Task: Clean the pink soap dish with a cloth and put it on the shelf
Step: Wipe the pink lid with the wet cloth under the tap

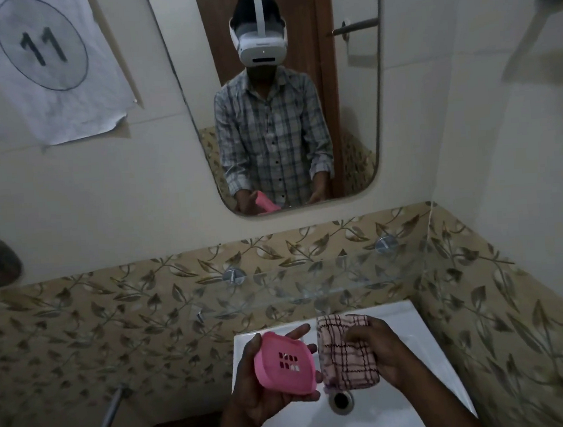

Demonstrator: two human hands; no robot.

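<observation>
Both hands full above sink (417, 323). Left hand (269, 397) curls round pink soap dish (271, 379), tilted, slots (289, 361) facing me; right hand (386, 352) clutches folded cloth (345, 359) at its 3 o'clock, just beside. Best press cloth into slots, turning dish. Shelf (312, 286) at 12 o'clock.

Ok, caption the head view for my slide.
Left hand holds pink soap dish, right hand grips checked cloth, above white sink.

White headset (259, 39), grey-and-white checked shirt (251, 132), dark buttons (276, 162) down the front; sleeves (321, 168) rolled above the wrists
</observation>
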